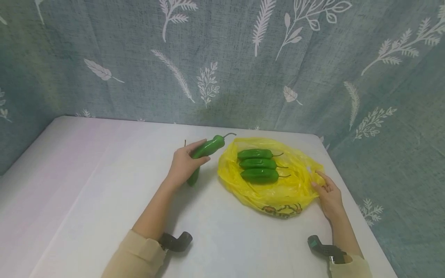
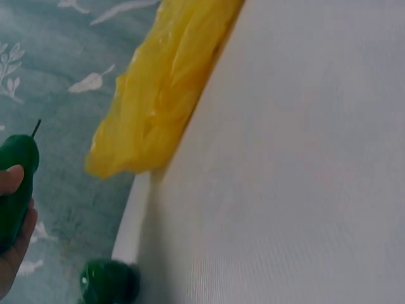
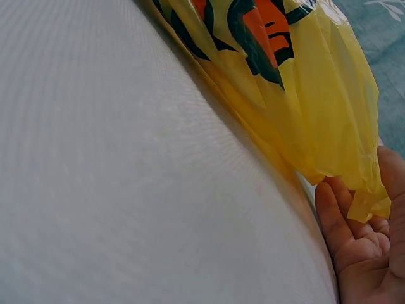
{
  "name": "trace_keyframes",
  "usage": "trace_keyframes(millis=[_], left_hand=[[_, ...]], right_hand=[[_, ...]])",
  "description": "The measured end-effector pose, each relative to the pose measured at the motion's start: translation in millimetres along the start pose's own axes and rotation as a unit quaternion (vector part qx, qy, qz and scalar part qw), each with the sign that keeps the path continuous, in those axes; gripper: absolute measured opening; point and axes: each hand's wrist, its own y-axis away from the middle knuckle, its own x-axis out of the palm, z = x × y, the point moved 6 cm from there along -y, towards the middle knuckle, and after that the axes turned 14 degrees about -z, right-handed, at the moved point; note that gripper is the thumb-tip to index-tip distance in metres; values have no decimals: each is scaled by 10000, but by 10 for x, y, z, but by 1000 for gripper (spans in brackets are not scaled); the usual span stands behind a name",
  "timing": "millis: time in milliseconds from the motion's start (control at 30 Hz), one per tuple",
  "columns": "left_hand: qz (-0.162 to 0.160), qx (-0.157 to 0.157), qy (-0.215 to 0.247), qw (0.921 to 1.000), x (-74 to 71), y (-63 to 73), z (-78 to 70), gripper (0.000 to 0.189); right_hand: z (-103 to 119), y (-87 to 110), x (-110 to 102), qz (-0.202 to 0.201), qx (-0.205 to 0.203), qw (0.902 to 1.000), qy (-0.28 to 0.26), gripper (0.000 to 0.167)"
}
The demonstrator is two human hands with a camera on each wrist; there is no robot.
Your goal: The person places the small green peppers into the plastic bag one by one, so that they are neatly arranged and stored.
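My left hand (image 1: 184,164) grips a long green pepper (image 1: 213,146) between thumb and fingers, its thin stem pointing right. Below that hand, partly hidden by it, another green pepper (image 1: 193,177) lies on the white table. To the right, a yellow plastic bag (image 1: 243,195) lies spread with its mouth facing up. Three green peppers (image 1: 259,164) rest in it side by side, stems to the right. At the bag's right edge my right hand (image 1: 330,197) pinches the thin plastic; in the right wrist view, the thumb and curled fingers are around its end (image 3: 364,206).
The white table (image 1: 87,185) runs back to a grey-green curtain (image 1: 139,69) with white leaf prints, which also hangs along the right side. A dark wrist strap device (image 1: 177,242) sits on the left wrist, and a similar one (image 1: 323,247) on the right.
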Motion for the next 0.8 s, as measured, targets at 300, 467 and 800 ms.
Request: trace_keyframes(millis=[300,467,800], left_hand=[[272,525,218,9980,302,32,-200,53],[456,453,269,9976,494,49,-292,53],[838,651,192,9942,869,130,-437,55]], right_hand=[[-14,4,3,-11,-185,9998,-75,63],[-18,-6,-6,-30,-239,9997,16,63],[-27,-8,-5,-9,-178,9997,-148,65]])
